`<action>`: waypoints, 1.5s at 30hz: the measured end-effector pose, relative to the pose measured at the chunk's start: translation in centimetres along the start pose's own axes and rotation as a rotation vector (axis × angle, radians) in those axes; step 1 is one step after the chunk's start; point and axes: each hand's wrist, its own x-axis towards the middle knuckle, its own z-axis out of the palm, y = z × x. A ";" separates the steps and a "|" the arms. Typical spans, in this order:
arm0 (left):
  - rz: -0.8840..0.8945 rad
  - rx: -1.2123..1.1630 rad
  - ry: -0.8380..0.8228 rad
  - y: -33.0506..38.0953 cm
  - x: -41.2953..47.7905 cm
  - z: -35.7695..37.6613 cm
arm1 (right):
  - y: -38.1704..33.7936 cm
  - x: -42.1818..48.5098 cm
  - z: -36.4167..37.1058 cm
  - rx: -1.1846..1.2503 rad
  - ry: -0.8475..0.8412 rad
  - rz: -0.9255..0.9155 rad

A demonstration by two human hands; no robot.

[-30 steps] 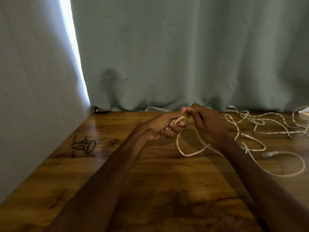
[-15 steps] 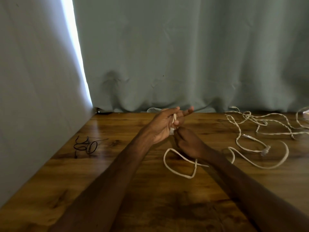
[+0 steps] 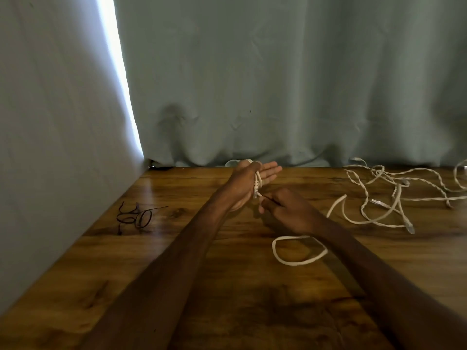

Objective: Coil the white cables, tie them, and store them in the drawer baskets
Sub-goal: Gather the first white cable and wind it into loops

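Note:
My left hand (image 3: 249, 184) is raised over the wooden table (image 3: 177, 286), palm up with fingers straight, and a white cable (image 3: 299, 250) is wound over the palm with its plug hanging at the heel of the hand. Just right of and below it, my right hand (image 3: 285, 210) pinches the same cable with curled fingers. From there the cable drops under my right wrist into a loose loop on the table, then runs right. More white cables (image 3: 394, 193) lie tangled at the back right. No drawer basket is in view.
Thin black ties (image 3: 136, 215) lie on the table at the left, near the grey wall (image 3: 50, 147). A grey-green curtain (image 3: 278, 84) hangs along the table's far edge. Bare wood lies in front of my forearms.
My left fingers have straightened with the cable round the palm. My right hand moved down and toward me, then slightly right, drawing the cable; the loop on the table shifted right.

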 end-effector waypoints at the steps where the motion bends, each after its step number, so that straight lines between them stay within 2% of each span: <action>1: 0.016 0.070 0.013 -0.1 0.2 -0.4 | -0.2 -0.1 -0.2 0.040 -0.030 0.017; 6: 0.118 0.611 -0.026 -0.4 -0.4 -2.9 | -0.1 -0.3 -1.1 0.438 -0.088 0.247; 10: 0.146 0.870 -0.141 -0.2 -1.7 -2.1 | -0.8 -0.6 -2.4 0.635 -0.062 0.375; 14: 0.039 0.850 -0.209 0.4 -2.0 -1.2 | 0.0 -0.5 -3.9 0.975 -0.146 0.429; 16: -0.029 0.738 -0.226 1.0 -2.0 -0.5 | 0.5 -0.5 -4.6 1.147 -0.190 0.430; 18: -0.163 0.577 -0.248 1.6 -2.1 0.1 | 0.7 -0.5 -5.1 1.220 -0.227 0.403; 20: -0.290 0.477 -0.291 2.1 -2.1 0.4 | 1.0 -0.4 -5.3 1.190 -0.246 0.371; 23: -0.394 0.469 -0.404 2.8 -2.5 0.3 | 1.2 -0.4 -5.3 1.136 -0.198 0.346; 26: -0.452 0.438 -0.534 3.6 -3.2 -0.2 | 1.1 -0.7 -5.4 1.002 -0.097 0.315; 30: -0.486 0.313 -0.726 4.3 -3.8 -0.1 | 1.0 -0.9 -5.9 0.628 0.090 0.229; 32: -0.454 0.197 -0.750 4.2 -4.0 0.4 | 1.2 -0.9 -5.5 0.586 0.170 0.190; 36: -0.303 -0.149 -0.666 3.3 -3.2 0.5 | 2.2 -0.2 -3.3 0.634 0.190 0.168; 39: -0.254 -0.291 -0.516 2.6 -2.5 1.0 | 2.6 0.3 -1.0 0.633 0.162 0.232; 42: -0.166 -0.402 -0.359 1.6 -2.1 1.5 | 2.8 0.3 1.0 0.348 0.140 0.169; 45: -0.071 -0.421 -0.273 0.9 -1.7 1.1 | 3.5 0.6 1.6 0.058 0.108 0.085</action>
